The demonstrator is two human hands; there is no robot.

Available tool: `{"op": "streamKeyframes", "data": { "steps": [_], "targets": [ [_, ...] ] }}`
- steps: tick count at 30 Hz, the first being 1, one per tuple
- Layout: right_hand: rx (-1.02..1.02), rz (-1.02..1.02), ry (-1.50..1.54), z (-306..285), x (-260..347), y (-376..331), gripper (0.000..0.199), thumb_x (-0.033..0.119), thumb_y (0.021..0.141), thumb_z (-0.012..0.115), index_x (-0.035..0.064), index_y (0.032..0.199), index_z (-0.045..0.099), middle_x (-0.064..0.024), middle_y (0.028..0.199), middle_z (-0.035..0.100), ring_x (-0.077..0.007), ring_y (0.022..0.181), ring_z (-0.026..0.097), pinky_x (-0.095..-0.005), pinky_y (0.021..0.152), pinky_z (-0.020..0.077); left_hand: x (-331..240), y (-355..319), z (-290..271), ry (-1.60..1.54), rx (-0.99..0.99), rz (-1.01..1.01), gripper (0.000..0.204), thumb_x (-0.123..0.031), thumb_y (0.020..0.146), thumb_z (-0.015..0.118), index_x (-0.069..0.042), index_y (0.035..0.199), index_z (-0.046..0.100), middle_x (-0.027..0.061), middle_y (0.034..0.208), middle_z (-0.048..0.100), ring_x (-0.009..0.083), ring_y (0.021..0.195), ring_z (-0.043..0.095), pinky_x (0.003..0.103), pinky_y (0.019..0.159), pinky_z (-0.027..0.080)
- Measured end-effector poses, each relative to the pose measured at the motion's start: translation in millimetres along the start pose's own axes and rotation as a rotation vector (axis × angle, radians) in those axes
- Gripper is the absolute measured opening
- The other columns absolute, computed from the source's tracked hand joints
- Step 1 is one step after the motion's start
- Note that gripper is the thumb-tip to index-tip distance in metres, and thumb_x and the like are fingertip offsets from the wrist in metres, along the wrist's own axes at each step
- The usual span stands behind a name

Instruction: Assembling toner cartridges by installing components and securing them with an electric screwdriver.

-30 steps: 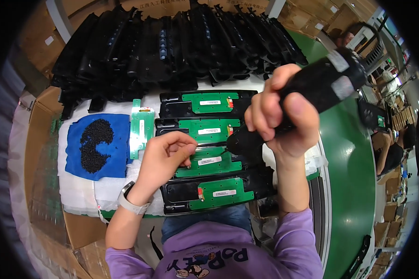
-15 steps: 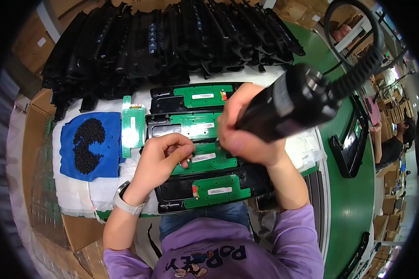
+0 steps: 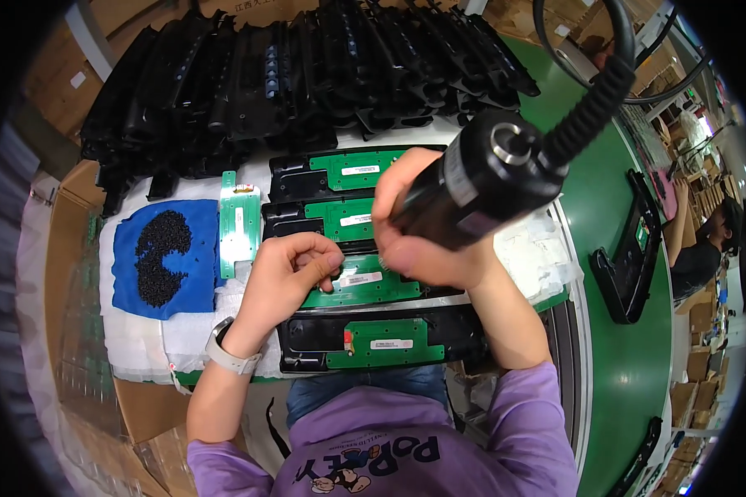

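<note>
**Powered screwdriver over green circuit boards at a packed workbench**

Cardboard boxes and a green conveyor belt (image 3: 630,364) frame a workbench padded with white foam sheet (image 3: 141,348). Four black plastic housings lie in a column on it, each carrying a green circuit board. The person's right hand (image 3: 427,224) is wrapped tight around a black electric screwdriver (image 3: 481,178), its coiled cable (image 3: 593,99) rising to the upper right; the tool's tip is hidden behind the hand, above the third board (image 3: 365,286). The left hand (image 3: 286,273), a pale watch (image 3: 228,352) on its wrist, rests on the left part of that same board, fingers curled in and pinched close; whether they hold anything cannot be told. A loose green board (image 3: 239,224) lies just left of the column, beside a blue cloth (image 3: 133,282) heaped with small black screws (image 3: 164,257). Rows of black housings (image 3: 307,74) are stacked along the far edge. Another black housing (image 3: 630,248) lies on the belt, and another person (image 3: 704,248) sits at the far right.
</note>
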State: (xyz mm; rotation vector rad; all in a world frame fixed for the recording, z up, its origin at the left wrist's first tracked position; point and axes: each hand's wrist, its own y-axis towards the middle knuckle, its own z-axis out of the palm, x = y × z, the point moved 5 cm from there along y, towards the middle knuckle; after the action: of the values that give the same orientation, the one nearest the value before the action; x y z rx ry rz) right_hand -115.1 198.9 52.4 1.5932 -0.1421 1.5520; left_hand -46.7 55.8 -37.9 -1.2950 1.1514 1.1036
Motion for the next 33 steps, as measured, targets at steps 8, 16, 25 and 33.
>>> {"op": "streamKeyframes", "data": {
  "steps": [8,16,25,33],
  "targets": [
    [0.104,-0.263,0.392,-23,33,12,0.037,0.035,0.087,0.053,0.0035,0.104,0.046,-0.0017,0.061,0.046,-0.0119,0.043,0.043,-0.031,0.052,0.0438,-11,-3,-3,0.004,-0.034,0.022,0.009,-0.004,0.084,0.061,0.005,0.086,0.062,0.0045,0.07,0.062,0.0074,0.058,0.058,0.019,0.055,0.046],
    [-0.021,-0.318,0.462,-18,26,10,0.036,0.035,0.091,0.045,0.0031,0.108,0.047,-0.0025,0.064,0.047,-0.0126,0.044,0.044,-0.0339,0.055,0.0437,-18,-11,-2,-0.198,0.026,0.029,0.01,-0.003,0.085,0.06,0.005,0.089,0.063,0.008,0.075,0.064,0.0106,0.063,0.061,0.021,0.059,0.05],
    [-0.14,-0.229,0.483,-11,22,12,0.026,0.025,0.088,0.047,0.0044,0.103,0.044,-0.0052,0.059,0.045,-0.0141,0.041,0.044,-0.0324,0.049,0.0439,-15,-12,-1,-0.131,0.038,0.024,0.008,-0.001,0.083,0.06,0.005,0.088,0.062,0.0056,0.075,0.063,0.0087,0.063,0.06,0.019,0.059,0.048],
    [-0.419,-0.052,0.36,-7,12,18,0.02,0.02,0.084,0.055,0.0035,0.094,0.049,-0.0051,0.057,0.046,-0.0146,0.042,0.046,-0.0321,0.046,0.0432,-16,-14,-1,-0.045,0.018,0.064,0.005,-0.001,0.081,0.062,0.003,0.085,0.062,0.0042,0.073,0.062,0.0077,0.063,0.059,0.019,0.059,0.048]
  ]
}}
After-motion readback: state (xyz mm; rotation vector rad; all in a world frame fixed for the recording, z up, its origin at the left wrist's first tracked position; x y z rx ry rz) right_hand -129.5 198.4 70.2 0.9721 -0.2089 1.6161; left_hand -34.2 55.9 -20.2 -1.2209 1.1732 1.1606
